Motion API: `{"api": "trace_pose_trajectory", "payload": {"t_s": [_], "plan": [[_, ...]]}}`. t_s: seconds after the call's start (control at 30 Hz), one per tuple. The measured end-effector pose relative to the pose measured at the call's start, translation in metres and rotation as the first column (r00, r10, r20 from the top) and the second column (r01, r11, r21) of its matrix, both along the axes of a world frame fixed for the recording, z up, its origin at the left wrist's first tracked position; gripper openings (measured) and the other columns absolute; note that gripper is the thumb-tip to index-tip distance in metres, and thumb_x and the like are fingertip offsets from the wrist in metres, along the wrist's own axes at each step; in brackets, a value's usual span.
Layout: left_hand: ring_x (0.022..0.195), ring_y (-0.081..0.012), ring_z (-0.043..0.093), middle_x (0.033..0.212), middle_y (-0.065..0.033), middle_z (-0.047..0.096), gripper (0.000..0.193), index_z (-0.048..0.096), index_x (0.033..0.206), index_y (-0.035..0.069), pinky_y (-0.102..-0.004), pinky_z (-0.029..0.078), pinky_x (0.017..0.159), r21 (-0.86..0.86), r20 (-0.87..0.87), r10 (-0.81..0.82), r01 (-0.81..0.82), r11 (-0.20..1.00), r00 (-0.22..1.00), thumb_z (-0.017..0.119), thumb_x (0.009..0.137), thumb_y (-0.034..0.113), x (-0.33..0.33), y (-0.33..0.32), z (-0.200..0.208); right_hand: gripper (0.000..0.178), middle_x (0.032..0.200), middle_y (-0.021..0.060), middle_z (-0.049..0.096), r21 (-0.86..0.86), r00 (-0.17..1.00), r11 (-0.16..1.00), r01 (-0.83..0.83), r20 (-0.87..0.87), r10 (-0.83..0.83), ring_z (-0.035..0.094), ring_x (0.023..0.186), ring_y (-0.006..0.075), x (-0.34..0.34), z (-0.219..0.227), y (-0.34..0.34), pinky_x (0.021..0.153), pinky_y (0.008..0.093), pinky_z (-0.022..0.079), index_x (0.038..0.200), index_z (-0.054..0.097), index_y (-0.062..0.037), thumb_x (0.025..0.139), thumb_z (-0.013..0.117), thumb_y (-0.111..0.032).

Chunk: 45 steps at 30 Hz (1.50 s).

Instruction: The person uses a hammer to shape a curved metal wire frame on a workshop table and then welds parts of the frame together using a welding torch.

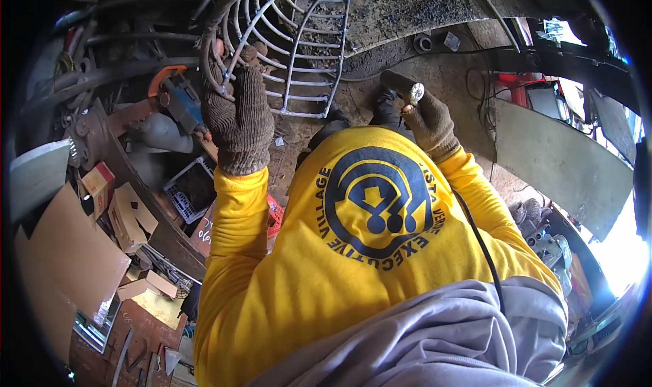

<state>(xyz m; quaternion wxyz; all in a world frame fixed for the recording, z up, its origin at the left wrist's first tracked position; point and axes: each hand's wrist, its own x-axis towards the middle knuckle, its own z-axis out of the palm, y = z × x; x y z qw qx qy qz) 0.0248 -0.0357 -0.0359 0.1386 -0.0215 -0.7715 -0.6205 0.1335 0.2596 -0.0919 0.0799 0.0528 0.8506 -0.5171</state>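
Note:
A curved grille (293,58) of pale metal rods, with crossbars joined to long bent rods, stands in front of me at upper left. My left hand (238,112), in a brown knitted glove, is closed round the dark bent bar at the grille's left edge. One bare fingertip shows through that glove. To the right and apart from the grille, my right hand (429,119), gloved alike, is closed on a small object with a shiny silver round end (416,92). Most of this object is hidden in the glove, and its kind cannot be made out.
A blue and orange tool (182,105) lies left of my left hand, near a plastic crate (191,189). Cardboard boxes (130,217) and hand tools crowd the lower left. A grey metal sheet (553,159) leans at right. A dirt-covered plate (414,13) lies beyond the grille.

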Motion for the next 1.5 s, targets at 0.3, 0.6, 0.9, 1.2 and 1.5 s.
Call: {"api": "trace_pose_trajectory", "payload": {"t_s": [0.3, 0.6, 0.9, 1.2, 1.5], "plan": [[0.118, -0.0235, 0.054, 0.127, -0.0174, 0.056, 0.043, 0.047, 0.133, -0.003, -0.0353, 0.039, 0.102, -0.092, 0.06, -0.048, 0.053, 0.994, 0.997, 0.058, 0.095, 0.015, -0.002, 0.008, 0.016, 0.03, 0.077, 0.0179, 0.06, 0.071, 0.959, 0.983, -0.168, -0.218, 0.18, 0.06, 0.069, 0.0374, -0.046, 0.032, -0.018, 0.063, 0.0415, 0.047, 0.097, 0.06, -0.0012, 0.088, 0.064, -0.03], [0.1, -0.0207, 0.062, 0.112, -0.019, 0.062, 0.053, 0.036, 0.134, -0.002, -0.0317, 0.052, 0.085, -0.251, 0.001, -0.07, 0.068, 0.966, 0.998, 0.064, 0.092, 0.015, -0.002, 0.009, 0.019, 0.028, 0.077, 0.0171, 0.06, 0.058, 0.966, 0.976, -0.21, -0.142, 0.216, 0.062, 0.07, 0.0345, -0.063, 0.043, -0.051, 0.062, 0.038, 0.047, 0.104, 0.06, -0.0021, 0.089, 0.064, -0.025], [0.109, -0.0224, 0.056, 0.122, -0.0191, 0.054, 0.049, 0.04, 0.13, -0.003, -0.0334, 0.046, 0.092, -0.342, 0.0, -0.069, 0.065, 0.938, 0.998, 0.065, 0.092, 0.016, 0.003, 0.008, 0.019, 0.037, 0.082, 0.0169, 0.065, 0.09, 0.914, 0.972, -0.216, -0.332, 0.234, 0.068, 0.074, 0.034, -0.061, 0.059, -0.041, 0.065, 0.0383, 0.053, 0.111, 0.058, -0.0008, 0.092, 0.06, -0.032], [0.104, -0.0215, 0.059, 0.121, -0.0161, 0.055, 0.048, 0.042, 0.13, -0.002, -0.032, 0.047, 0.09, -0.291, -0.017, -0.126, 0.116, 0.95, 0.992, 0.065, 0.091, 0.015, -0.004, 0.013, 0.026, 0.038, 0.089, 0.0188, 0.066, 0.118, 0.971, 0.975, -0.189, -0.128, 0.204, 0.068, 0.08, 0.032, -0.059, 0.067, -0.041, 0.069, 0.0403, 0.052, 0.116, 0.056, -0.0004, 0.093, 0.058, -0.031], [0.105, -0.0214, 0.059, 0.122, -0.0163, 0.053, 0.049, 0.042, 0.131, -0.001, -0.0321, 0.051, 0.088, -0.216, 0.04, -0.124, 0.13, 0.968, 0.991, 0.066, 0.09, 0.012, -0.001, 0.017, 0.031, 0.032, 0.081, 0.0168, 0.066, 0.199, 0.981, 0.962, -0.184, -0.03, 0.194, 0.067, 0.078, 0.0351, -0.066, 0.061, -0.044, 0.068, 0.0429, 0.051, 0.106, 0.057, -0.0036, 0.092, 0.059, -0.033]]}}
